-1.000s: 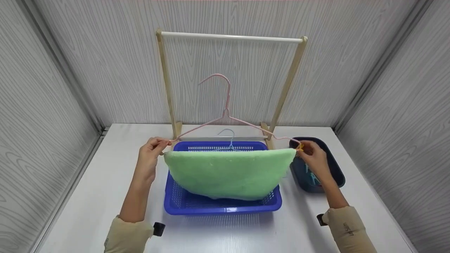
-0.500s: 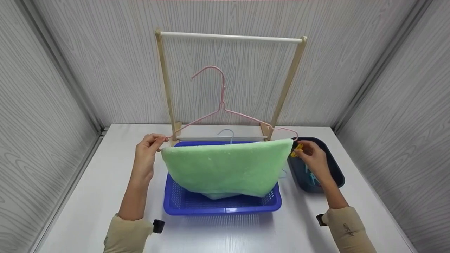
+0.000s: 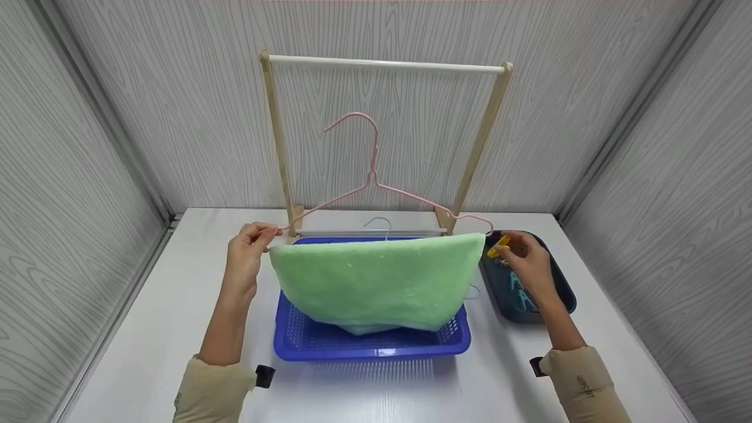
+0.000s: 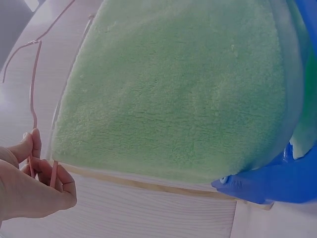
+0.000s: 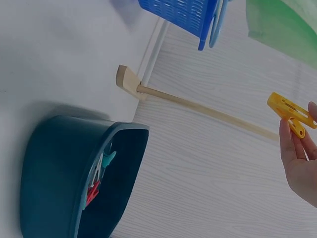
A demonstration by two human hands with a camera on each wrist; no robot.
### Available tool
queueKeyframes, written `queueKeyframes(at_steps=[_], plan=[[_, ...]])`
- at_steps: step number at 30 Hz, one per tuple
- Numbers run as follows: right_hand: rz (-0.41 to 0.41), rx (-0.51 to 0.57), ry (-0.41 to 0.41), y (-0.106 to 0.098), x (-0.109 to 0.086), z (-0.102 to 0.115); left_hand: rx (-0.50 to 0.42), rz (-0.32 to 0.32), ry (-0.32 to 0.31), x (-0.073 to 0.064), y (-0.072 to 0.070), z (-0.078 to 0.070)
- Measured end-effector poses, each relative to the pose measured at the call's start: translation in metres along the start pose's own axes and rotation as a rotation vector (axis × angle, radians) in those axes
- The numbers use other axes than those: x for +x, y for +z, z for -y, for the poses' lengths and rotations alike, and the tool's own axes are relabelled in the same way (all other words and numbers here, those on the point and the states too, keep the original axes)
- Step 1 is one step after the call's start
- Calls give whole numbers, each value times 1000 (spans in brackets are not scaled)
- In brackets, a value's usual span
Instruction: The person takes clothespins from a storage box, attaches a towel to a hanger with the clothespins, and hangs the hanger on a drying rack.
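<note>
A pale green fluffy towel [image 3: 376,282] is draped over the lower bar of a pink wire hanger [image 3: 373,158], whose hook points up. My left hand [image 3: 248,249] pinches the hanger's left end, beside the towel's upper left corner. In the left wrist view, the fingers curl around the pink wire at the towel's edge. To the right of the hanger's other end, my right hand [image 3: 526,261] pinches a yellow clothespin [image 5: 290,111] between thumb and fingers. The clothespin stands apart from the towel, over a dark teal bin [image 3: 499,299].
Below the towel stands a blue perforated basket [image 3: 376,353], with a light blue hanger [image 3: 382,222] showing behind the towel. Blue clothespins [image 3: 520,291] lie in the bin. At the back rises a wooden rack with a white rail [image 3: 388,63].
The hanger and towel have risen slightly and shifted left. My right hand, earlier at the hanger's right end, has come away from the towel's corner with the yellow clothespin.
</note>
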State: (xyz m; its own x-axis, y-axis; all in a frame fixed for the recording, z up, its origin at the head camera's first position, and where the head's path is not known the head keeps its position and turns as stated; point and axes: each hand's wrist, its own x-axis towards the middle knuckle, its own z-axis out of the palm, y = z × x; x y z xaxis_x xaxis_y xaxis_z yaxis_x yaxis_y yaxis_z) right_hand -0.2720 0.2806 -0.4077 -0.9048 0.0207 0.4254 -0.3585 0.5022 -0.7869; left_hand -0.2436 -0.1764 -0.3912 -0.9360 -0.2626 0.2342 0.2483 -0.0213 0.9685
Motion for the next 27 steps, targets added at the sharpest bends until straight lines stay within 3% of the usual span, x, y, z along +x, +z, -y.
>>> queueKeyframes(at_steps=[8, 15, 27], plan=[[-14, 38, -54, -4, 2, 6, 27, 1, -3, 5, 1, 1], [-64, 29, -92, -10, 14, -20, 28, 5, -13, 15, 5, 2], [-16, 112, -126, -11, 5, 25, 65, 26, -14, 21, 12, -1]])
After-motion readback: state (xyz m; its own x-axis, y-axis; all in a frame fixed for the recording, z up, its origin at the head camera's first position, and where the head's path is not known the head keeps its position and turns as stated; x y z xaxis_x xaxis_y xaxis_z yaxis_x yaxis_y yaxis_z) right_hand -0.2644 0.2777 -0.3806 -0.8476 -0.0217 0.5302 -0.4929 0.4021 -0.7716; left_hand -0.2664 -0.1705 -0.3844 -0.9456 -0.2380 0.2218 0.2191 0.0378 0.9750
